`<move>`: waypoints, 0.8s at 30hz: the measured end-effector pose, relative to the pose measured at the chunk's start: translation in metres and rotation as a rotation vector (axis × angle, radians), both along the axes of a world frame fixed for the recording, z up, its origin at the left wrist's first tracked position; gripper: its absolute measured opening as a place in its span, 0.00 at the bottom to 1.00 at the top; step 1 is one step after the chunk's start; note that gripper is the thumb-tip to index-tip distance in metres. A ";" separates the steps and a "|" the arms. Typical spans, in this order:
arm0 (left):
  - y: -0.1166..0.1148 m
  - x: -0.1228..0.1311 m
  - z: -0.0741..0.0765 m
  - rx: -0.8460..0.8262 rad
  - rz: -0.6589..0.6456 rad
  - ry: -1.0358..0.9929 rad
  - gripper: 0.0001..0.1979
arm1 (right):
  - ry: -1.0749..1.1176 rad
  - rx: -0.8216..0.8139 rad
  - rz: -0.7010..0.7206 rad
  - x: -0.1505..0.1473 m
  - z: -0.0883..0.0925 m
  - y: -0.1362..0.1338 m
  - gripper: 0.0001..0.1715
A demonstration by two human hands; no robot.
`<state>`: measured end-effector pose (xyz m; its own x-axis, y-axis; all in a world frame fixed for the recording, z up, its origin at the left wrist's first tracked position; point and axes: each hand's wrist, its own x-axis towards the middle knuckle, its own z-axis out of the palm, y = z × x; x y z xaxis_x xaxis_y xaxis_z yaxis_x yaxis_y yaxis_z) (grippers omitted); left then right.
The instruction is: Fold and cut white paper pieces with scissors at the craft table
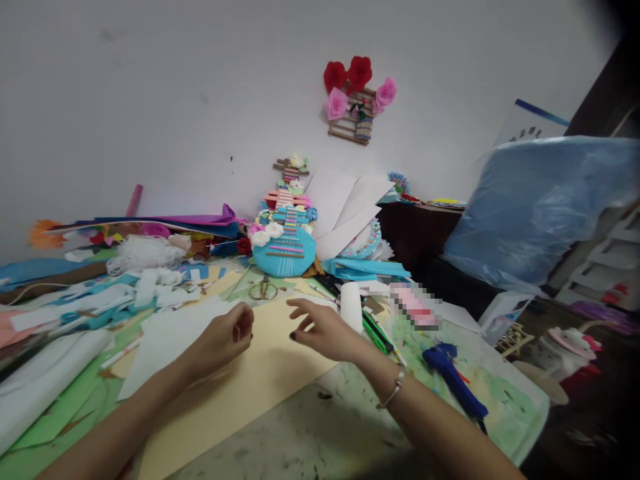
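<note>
A large sheet of cream paper (270,380) lies on the table under both my hands. Above its left part is my left hand (227,339), fingers loosely curled and thumb apart from them, with nothing visible in it. My right hand (323,328) hovers over the sheet's right part, fingers apart and empty. White paper (165,347) lies beside the cream sheet, on the left. Scissors (263,288) rest just beyond its far edge. A white roll (351,307) stands close to my right hand, beside green markers (376,332).
A blue hot glue gun (455,380) lies on the stained table (515,407) at right. Paper scraps (110,297) and white string (145,255) crowd the left. A blue craft lute (285,252) leans near the wall. Blue plastic (540,207) covers something at right.
</note>
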<state>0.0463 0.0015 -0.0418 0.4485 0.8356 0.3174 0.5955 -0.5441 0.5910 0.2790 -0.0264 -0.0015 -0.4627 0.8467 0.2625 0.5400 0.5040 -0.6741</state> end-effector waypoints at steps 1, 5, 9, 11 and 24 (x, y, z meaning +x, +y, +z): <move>-0.002 0.003 0.002 0.013 -0.009 -0.047 0.03 | 0.044 -0.036 0.032 -0.011 -0.005 0.003 0.38; -0.014 0.016 0.003 0.072 -0.098 -0.119 0.03 | 0.281 -0.178 0.149 -0.030 -0.031 0.017 0.46; -0.020 0.026 -0.002 0.097 -0.166 -0.097 0.01 | 0.228 -0.191 0.163 -0.028 -0.050 0.020 0.25; -0.020 0.028 -0.004 0.076 -0.201 -0.095 0.02 | 0.187 -0.187 0.143 -0.024 -0.054 0.020 0.16; -0.010 0.020 -0.009 -0.138 -0.117 -0.387 0.07 | 0.304 -0.359 -0.093 -0.018 -0.052 0.022 0.19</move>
